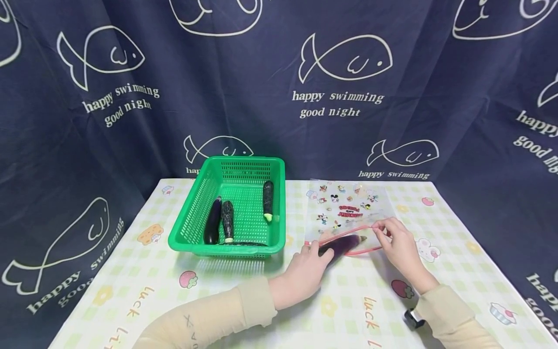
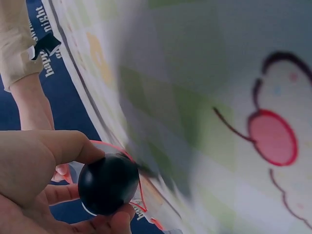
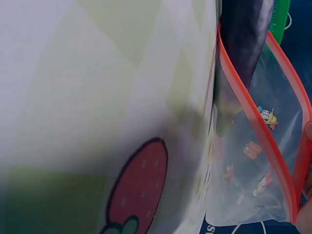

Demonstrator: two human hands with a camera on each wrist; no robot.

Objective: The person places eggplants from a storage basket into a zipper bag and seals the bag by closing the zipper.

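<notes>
Two hands work over the tabletop (image 1: 305, 332) in the head view: the left hand (image 1: 301, 276) has its grip curled round the blunt end of a purple eggplant (image 1: 342, 247), whose stem end lies between the red edges of a clear bag (image 1: 379, 201) printed with cartoon figures. At the bag's right side, the right hand (image 1: 398, 245) pinches one corner of that mouth — thumb and fingertips together. Just left of the bag stands a green basket (image 1: 248, 211) holding another eggplant (image 1: 212, 223) and dark, rough-skinned vegetables, one lying along the near wall. Behind hangs a navy curtain (image 1: 261, 97) with white fish. From the left wrist, the eggplant's rounded, shiny end shows clasped between thumb and fingers, the red edge passing behind it. From the right wrist, the mouth gapes — its two red bands meet by the right hand's partly seen fingers, and the eggplant's body sits between them at the top.
</notes>
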